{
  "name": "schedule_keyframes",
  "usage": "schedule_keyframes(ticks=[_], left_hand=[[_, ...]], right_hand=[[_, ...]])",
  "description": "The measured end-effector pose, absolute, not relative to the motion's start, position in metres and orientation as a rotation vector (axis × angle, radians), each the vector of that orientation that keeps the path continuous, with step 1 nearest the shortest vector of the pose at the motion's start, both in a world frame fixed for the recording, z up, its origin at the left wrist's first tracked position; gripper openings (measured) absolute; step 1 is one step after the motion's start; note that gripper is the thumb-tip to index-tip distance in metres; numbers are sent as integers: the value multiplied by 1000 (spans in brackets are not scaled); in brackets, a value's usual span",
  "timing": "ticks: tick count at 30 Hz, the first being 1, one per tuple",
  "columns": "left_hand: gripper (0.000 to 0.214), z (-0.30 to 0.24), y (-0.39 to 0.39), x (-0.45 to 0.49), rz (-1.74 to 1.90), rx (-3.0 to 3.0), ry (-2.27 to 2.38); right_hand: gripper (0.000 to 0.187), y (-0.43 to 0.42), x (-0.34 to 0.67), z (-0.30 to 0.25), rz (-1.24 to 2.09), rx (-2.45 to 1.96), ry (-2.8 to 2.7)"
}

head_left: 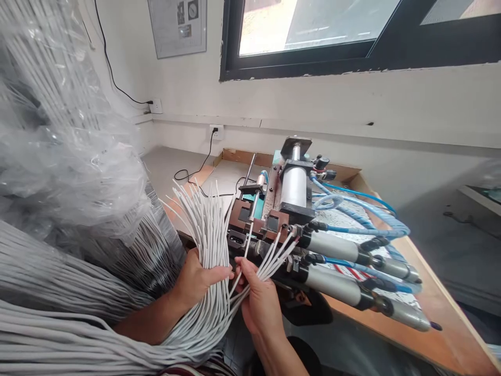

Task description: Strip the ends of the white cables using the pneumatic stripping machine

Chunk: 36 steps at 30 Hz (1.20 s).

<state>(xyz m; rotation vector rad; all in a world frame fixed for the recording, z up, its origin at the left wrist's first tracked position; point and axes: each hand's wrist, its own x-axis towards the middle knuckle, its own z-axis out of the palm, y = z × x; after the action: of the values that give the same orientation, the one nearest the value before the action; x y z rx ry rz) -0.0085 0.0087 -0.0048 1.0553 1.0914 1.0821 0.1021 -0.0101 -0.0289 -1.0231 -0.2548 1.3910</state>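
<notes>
While the right hand (258,305) pinches only a small fan of white wires (278,253) between thumb and fingers, their tips reaching the front of the pneumatic wire machine (293,188), the work would go best, I judge, with those ends kept level and parted, so that each meets the clamp blocks (239,215) squarely and none crosses another. The left hand (198,282) is closed round the main bundle of wires (207,230), just left of the machine, its ends splayed upward; holding it back from the blocks should keep stray ends out. At the near left a clear plastic bag (70,156) lies crumpled over a far larger mass of the same wire (47,277). The machine stands in a shallow cardboard tray (242,156) on the wooden bench (438,308), with blue air hoses (368,214) coiled at its right.
</notes>
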Motion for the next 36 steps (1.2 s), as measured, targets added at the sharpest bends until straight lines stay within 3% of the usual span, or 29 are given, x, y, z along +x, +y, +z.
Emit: schedule_keyframes(ticks=[6, 16, 21, 27, 36], left_hand=[[21, -4, 9, -11, 1125, 1059, 1060], [6, 0, 6, -8, 1048, 1276, 1030], [9, -5, 4, -10, 1110, 1224, 1056], [22, -10, 5, -12, 1118, 1103, 1048], [20, -2, 5, -12, 1089, 1158, 1040]], right_hand=[[23, -4, 105, -29, 1502, -952, -186], [21, -11, 102, -26, 1601, -864, -361], [21, -15, 99, -30, 1380, -972, -294], [27, -8, 103, -31, 1436, -992, -212], [28, -5, 105, -30, 1578, -934, -249]])
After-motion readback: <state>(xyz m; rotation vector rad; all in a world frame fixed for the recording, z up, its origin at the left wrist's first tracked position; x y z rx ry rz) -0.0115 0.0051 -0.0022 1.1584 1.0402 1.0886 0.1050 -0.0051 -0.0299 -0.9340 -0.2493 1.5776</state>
